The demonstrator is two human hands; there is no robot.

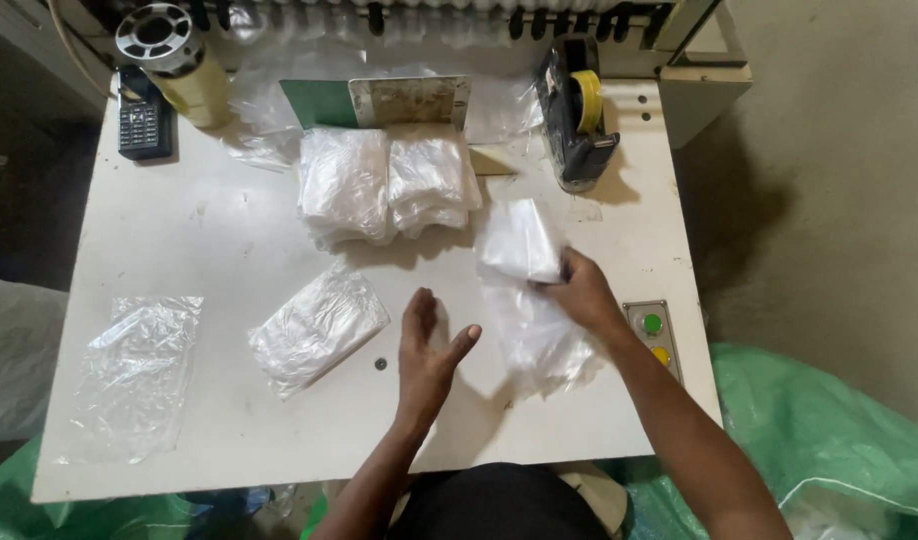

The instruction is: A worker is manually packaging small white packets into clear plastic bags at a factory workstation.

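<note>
My right hand (582,292) grips a clear plastic bag (527,250) right of the white table's (209,230) middle; the bag's upper end lifts off the surface and its lower part (544,345) lies crumpled under my wrist. My left hand (427,352) hovers open just left of that bag, fingers apart, holding nothing. A filled flat plastic packet (317,327) lies left of my left hand. Two stacks of filled packets (384,183) rest at the table's back centre.
An empty clear bag (139,375) lies at the front left. A tape dispenser with yellow tape (577,115) stands at the back right, a tape roll (174,60) and a black phone (142,122) at the back left. Green and yellow buttons (656,338) sit at the right edge.
</note>
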